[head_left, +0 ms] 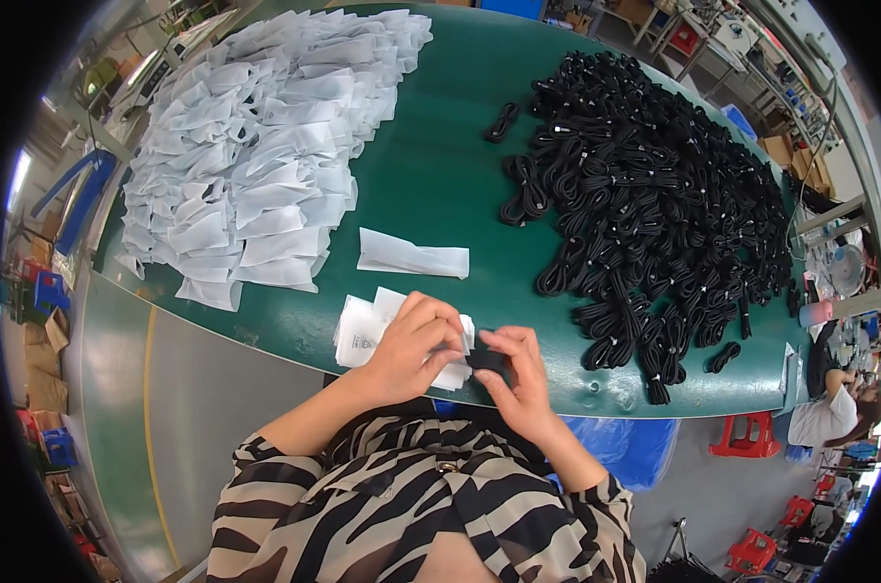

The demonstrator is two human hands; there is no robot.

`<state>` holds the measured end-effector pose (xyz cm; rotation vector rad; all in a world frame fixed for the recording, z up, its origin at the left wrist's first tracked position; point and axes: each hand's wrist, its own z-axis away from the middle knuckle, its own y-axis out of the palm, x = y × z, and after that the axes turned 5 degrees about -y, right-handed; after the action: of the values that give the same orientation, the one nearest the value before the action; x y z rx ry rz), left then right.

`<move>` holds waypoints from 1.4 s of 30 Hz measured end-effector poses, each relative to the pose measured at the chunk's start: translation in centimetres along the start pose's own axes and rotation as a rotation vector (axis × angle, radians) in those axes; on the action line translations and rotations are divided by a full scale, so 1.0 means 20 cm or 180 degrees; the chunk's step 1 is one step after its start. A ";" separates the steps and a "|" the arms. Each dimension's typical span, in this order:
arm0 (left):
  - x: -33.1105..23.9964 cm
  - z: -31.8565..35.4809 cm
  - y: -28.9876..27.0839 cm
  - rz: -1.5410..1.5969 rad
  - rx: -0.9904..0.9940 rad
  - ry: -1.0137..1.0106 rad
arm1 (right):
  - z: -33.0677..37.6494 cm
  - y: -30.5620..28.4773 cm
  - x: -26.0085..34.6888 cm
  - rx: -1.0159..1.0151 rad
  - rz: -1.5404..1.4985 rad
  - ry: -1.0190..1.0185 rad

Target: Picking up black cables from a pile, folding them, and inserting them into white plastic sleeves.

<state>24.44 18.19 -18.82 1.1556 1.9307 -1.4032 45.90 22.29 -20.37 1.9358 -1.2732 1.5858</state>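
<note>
Both hands are working at the near edge of the green worktop (431,185). The left hand (416,345) is pinching a small white bag (362,330); the right hand (518,374) is pinching a coiled black cable (486,361) against it. A heap of black cables (644,194) is lying right, a stack of white bags (256,136) left.

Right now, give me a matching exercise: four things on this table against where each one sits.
Things:
1. heap of white bags
2. heap of black cables
3. single flat white bag
4. small stack of white bags

Places:
A. far right of the table
B. under the left hand
C. far left of the table
D. alone, mid-table

Pairs: 1-C, 2-A, 3-D, 4-B
</note>
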 end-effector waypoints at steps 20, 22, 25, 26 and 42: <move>0.38 -0.51 -0.10 -0.1310 -0.0582 -0.0482 | -0.73 -0.17 -0.55 -0.0455 0.3374 -0.0210; 0.39 -0.46 -0.02 -0.1344 -0.0816 0.0257 | -0.68 -0.24 -0.58 -0.0454 0.3345 -0.0131; 0.21 -0.25 -0.03 -0.0944 -0.0405 0.0031 | -0.59 -0.28 -0.52 -0.0679 0.3266 -0.0123; 0.15 -0.17 -0.04 -0.0807 -0.0053 -0.0027 | -0.57 -0.31 -0.49 -0.0774 0.2652 -0.0129; 0.12 0.16 0.11 -0.0329 0.0028 -0.0408 | 0.17 -0.21 0.01 -0.0345 0.0901 0.0160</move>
<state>24.89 16.38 -22.91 0.9572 1.9193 -1.5027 51.38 22.05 -20.18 1.6990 -1.6344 1.6431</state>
